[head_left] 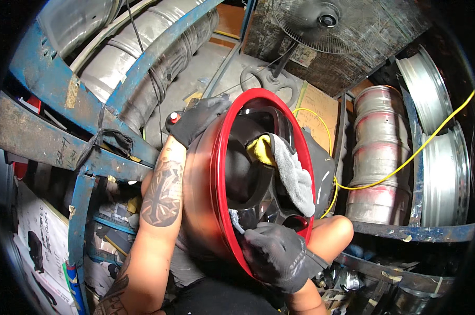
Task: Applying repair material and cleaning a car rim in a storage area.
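Held on edge between the person's arms, the wheel (248, 185) seems partway done, glossy red at its lip but with a cloth (294, 176) inside, the right hand (275, 253) pinching a pale tool (237, 221), the left hand's (205, 118) grip unclear.

**A Workshop for Wheels**

Seems to be a workshop, rather crowded. Shown by silver rims (381, 157) piled on the right, by other rims (109, 60) at the upper left, by blue racks (43, 79) with worn paint, and by a red-edged wheel (242, 176) in the middle. Also shown by a standing fan (327, 21), a yellow cable (374, 184) and a stained board (353, 63) behind.
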Available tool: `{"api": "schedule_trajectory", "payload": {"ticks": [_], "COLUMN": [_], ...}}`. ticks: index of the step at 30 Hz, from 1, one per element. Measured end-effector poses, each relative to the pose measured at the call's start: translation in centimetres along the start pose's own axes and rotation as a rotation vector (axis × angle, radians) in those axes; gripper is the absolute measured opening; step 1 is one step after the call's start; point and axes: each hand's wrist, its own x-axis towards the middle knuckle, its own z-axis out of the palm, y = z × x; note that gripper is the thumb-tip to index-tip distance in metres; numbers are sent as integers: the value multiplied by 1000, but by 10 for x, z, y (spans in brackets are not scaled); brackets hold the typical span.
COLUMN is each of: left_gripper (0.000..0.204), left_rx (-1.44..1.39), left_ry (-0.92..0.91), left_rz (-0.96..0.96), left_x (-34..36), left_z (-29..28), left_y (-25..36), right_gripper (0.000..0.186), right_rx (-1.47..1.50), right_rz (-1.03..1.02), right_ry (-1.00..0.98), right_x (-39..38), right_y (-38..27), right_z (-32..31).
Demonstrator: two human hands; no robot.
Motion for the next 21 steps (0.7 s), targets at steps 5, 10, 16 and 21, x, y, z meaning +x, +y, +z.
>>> {"api": "schedule_trajectory", "payload": {"ticks": [5,10,16,21], "left_gripper": [31,28,29,28], "left_rx": [-29,-14,-52,-78], "left_ry": [-38,-16,-7,-15], "left_rz": [11,-59,-6,17], "left_x": [13,3,2,2], "left_z": [29,4,6,8], "left_y": [-3,7,13,13], "right_gripper": [37,36,36,29], "right_rx": [-109,9,-30,-82], "right_rz": [36,-17,-10,61], "right_ry": [-58,-55,-48,-132], "right_x": [-5,-3,-1,7], "right_y": [2,1,-1,-6], "right_z": [-11,-9,-9,-13]}}
